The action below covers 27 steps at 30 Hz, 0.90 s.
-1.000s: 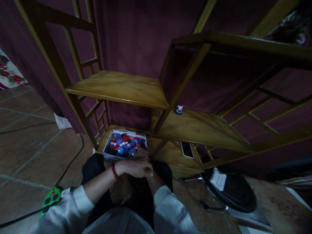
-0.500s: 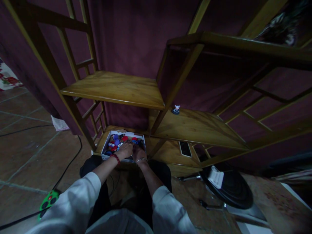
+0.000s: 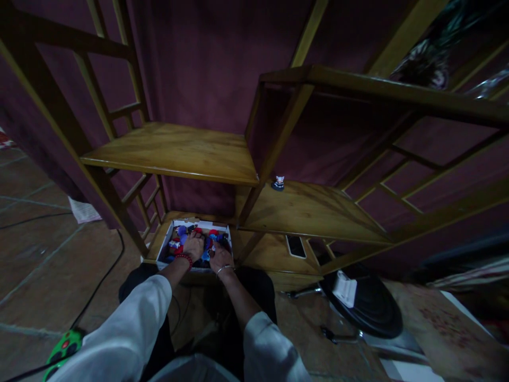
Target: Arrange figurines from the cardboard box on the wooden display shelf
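A shallow white box (image 3: pixel 163 250) on the lowest shelf holds a jumble of small toy figures (image 3: pixel 182 232) in red, blue, purple and white. My left hand (image 3: pixel 193 246), with a red bead bracelet at the wrist, reaches into its middle, fingers bent down among the toys; what they grip is hidden. To its right, over the box's near right part, my right hand (image 3: pixel 221 258) wears a thin bangle. Its fingers are drawn together at a small thing too dark to name. On the middle shelf stands one small figurine (image 3: pixel 278 183) with a dark base, apart from both hands.
The wooden shelf unit (image 3: pixel 170 151) rises before me, one board above the box. A phone (image 3: pixel 296 246) lies on the lower shelf to the right. Beyond it is a black round stool (image 3: pixel 374 305) bearing a white object (image 3: pixel 345 289). A green device (image 3: pixel 62 350) with a cable sits on the floor.
My hands, close together before, are now apart: the right hand has drawn back toward me, showing more blue toys between them. The view has shifted slightly.
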Motion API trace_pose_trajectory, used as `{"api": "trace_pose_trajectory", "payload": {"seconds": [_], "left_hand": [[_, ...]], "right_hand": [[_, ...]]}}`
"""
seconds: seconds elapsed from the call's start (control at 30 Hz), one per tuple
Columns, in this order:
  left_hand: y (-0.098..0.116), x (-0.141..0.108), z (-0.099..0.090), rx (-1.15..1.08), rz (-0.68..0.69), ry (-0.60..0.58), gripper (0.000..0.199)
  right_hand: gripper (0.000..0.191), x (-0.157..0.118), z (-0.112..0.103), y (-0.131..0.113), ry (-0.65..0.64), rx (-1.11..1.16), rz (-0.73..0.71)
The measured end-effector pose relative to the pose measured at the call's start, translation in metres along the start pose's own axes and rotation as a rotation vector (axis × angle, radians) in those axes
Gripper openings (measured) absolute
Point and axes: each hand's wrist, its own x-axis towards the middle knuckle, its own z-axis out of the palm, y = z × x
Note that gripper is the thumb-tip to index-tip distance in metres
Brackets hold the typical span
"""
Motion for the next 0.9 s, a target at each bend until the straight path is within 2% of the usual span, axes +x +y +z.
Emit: {"api": "trace_pose_trajectory", "payload": {"seconds": [0.33, 0.7, 0.9], "left_hand": [[-0.012, 0.007, 0.014, 0.094, 0.011, 0.04, 0.042], [-0.021, 0.013, 0.01, 0.17, -0.017, 0.025, 0.043], [-0.019, 0.018, 0.003, 0.176, -0.038, -0.022, 0.043]], "right_hand": [[0.037, 0.0, -0.002, 0.0, 0.01, 0.029, -0.006], [0.042, 0.0, -0.001, 0.001, 0.021, 0.034, -0.016], [0.041, 0.002, 0.004, 0.004, 0.053, 0.042, -0.026]]}}
